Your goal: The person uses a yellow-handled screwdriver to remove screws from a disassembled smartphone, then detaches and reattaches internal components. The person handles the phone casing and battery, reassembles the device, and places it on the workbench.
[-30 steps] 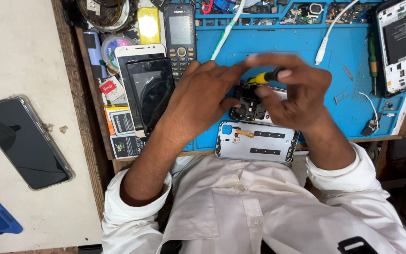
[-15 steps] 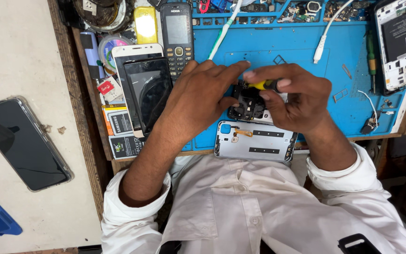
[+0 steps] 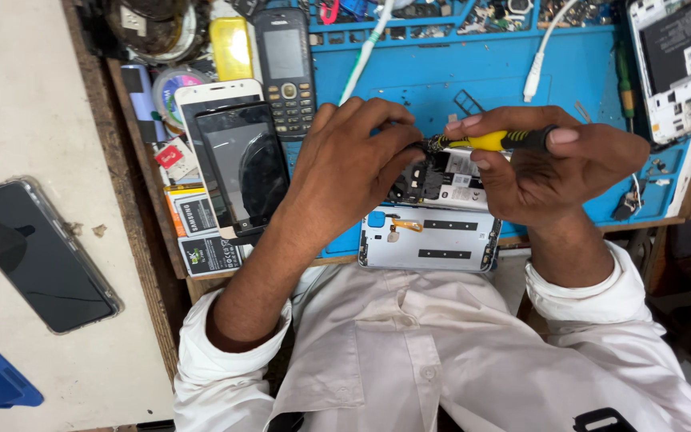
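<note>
A wooden bench [image 3: 133, 208] carried a blue work mat [image 3: 577, 80] — on the mat lay an opened phone [image 3: 429, 232], a keypad phone [image 3: 284, 68], a white cable [image 3: 545, 52] and another opened white phone [image 3: 681, 68]. Beside the bench, a dark smartphone [image 3: 33, 256] lay on a pale table [image 3: 17, 96].

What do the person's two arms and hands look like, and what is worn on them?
Both hands, the left hand and the right hand, are bare, with no gloves; no rings or watch show. Each arm wears a white shirt sleeve, the left sleeve rolled up to near the elbow, the right sleeve folded back above the wrist.
</note>
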